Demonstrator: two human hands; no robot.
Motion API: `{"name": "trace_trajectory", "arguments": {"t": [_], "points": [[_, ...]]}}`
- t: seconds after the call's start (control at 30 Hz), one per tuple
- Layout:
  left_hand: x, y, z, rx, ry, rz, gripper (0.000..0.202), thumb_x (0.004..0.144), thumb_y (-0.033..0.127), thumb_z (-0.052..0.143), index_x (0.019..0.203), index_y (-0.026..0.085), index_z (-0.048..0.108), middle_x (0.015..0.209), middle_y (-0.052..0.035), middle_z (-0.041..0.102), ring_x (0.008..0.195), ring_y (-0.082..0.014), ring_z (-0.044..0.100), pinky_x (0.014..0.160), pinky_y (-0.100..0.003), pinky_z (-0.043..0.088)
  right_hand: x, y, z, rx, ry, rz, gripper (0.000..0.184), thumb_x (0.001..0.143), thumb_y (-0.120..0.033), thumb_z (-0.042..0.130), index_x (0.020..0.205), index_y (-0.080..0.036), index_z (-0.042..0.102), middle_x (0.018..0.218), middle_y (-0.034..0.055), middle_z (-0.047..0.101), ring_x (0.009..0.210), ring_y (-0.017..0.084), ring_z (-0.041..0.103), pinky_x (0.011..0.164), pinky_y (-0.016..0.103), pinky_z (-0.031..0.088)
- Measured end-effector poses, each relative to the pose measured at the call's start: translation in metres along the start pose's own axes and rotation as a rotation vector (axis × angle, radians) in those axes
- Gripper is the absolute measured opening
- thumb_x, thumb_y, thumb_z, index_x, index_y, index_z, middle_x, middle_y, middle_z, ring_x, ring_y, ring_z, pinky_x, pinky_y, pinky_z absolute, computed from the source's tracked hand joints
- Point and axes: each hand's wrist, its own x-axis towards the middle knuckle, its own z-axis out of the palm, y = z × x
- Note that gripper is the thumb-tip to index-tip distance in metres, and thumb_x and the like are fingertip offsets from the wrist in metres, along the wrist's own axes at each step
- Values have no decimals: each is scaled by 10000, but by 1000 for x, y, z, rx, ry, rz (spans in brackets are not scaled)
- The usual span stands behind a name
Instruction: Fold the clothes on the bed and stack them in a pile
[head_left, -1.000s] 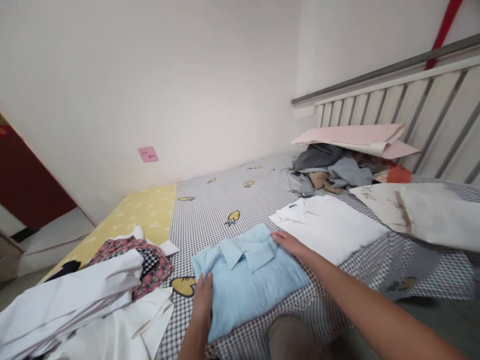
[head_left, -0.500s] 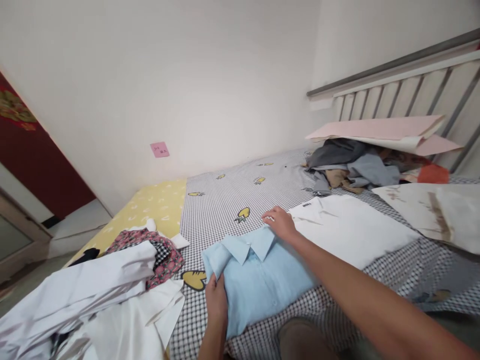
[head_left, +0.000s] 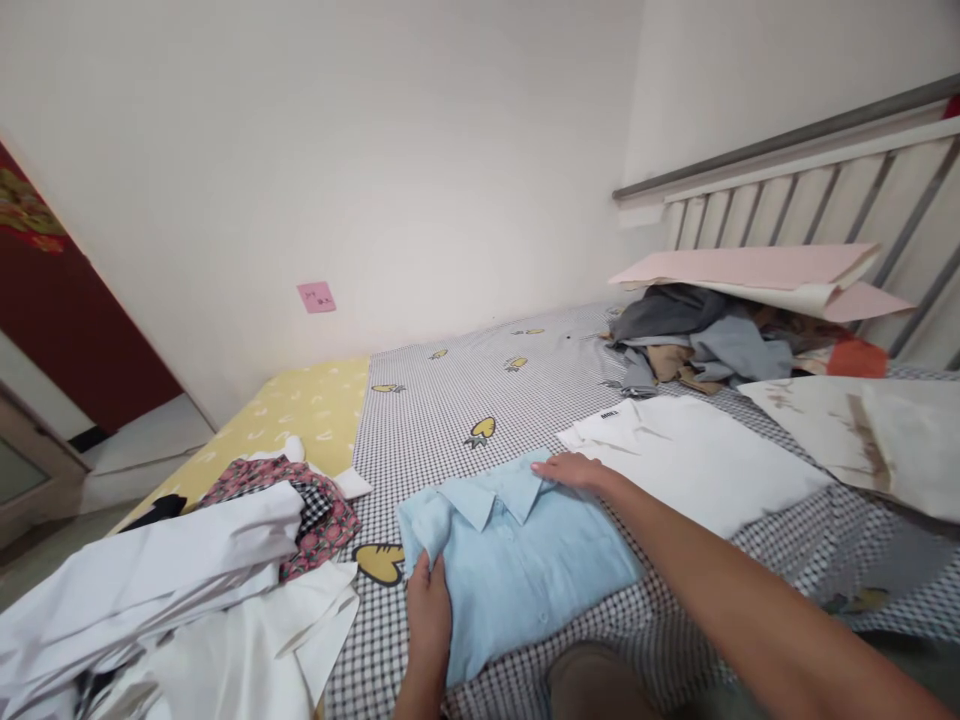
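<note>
A folded light blue shirt (head_left: 525, 560) lies collar-up on the checked bedsheet (head_left: 465, 400) in front of me. My left hand (head_left: 429, 612) grips its near left edge, thumb on top and fingers closed on the cloth. My right hand (head_left: 574, 470) lies flat with fingers stretched out on the shirt's far right corner beside the collar. A folded white shirt (head_left: 697, 462) lies just to the right of the blue one.
A heap of white clothes (head_left: 165, 610) with a pink floral garment (head_left: 300, 500) lies at the left. Grey and tan clothes (head_left: 690, 345) are piled at the headboard (head_left: 825, 190) under pink boards (head_left: 757, 270). A white pillow (head_left: 870, 435) sits at the right.
My right hand has come down from the collar tip to lie flat on the shirt's far corner. My left hand keeps its hold on the near left edge. The view shifted a little.
</note>
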Motion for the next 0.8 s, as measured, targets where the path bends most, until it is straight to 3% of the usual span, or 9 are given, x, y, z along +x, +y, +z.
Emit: {"name": "trace_trajectory", "arguments": {"t": [0.07,0.13,0.27,0.4,0.5,0.6,0.7,0.8], "points": [[1,-2,0,10,5,-5,284,740,394,626,923,195,713,1091,-140,773,1180,-346,636,1111,-461,433,1,-7,5,-33,16,8,338,710,-570,759,772,-237,764,880,46,761,956,290,674,904,415,493],[1,-3,0,20,6,-10,281,740,376,616,929,192,714,1121,-153,766,1188,-350,635,1120,-468,425,2,-14,9,-40,74,6,304,738,-523,747,910,-275,785,1018,25,757,1031,277,657,930,392,481],[0,-1,1,35,6,-16,307,746,357,579,957,176,711,1144,-183,752,1199,-362,633,1122,-475,423,0,-24,4,-44,288,85,390,919,-452,545,1266,-359,696,1424,36,580,1249,280,558,1024,428,425],[-2,3,4,27,-20,-13,296,771,337,557,971,168,696,1142,-190,744,1206,-359,624,1147,-479,392,-17,-23,5,-83,429,181,486,980,-359,409,1444,-322,548,1458,107,542,1289,308,526,1062,510,383],[-3,6,4,22,-22,-15,271,775,308,583,987,173,684,1170,-179,735,1219,-347,616,1168,-482,368,-38,-20,26,-159,397,60,462,992,-340,381,1417,-338,563,1460,64,568,1323,279,510,1130,531,316],[-7,10,0,-51,-34,-59,360,796,320,633,1125,177,660,1291,-152,695,1273,-301,595,1183,-442,367,-54,-15,55,-278,229,-8,488,1025,-428,302,1470,-385,496,1570,14,474,1448,305,383,1152,640,245],[-9,20,-8,-336,-105,-316,538,831,465,666,1298,214,577,1343,-135,672,1243,-273,631,1129,-442,449,-60,-11,76,-401,116,-17,528,1026,-483,277,1531,-401,410,1628,-11,386,1519,332,257,1154,697,193],[-3,34,-18,-578,-239,-560,632,841,629,607,1301,196,586,1228,-158,728,1158,-301,684,1051,-475,523,-59,-6,84,-461,125,-53,543,1031,-488,241,1547,-398,385,1635,-12,374,1522,327,253,1165,691,179]]}}
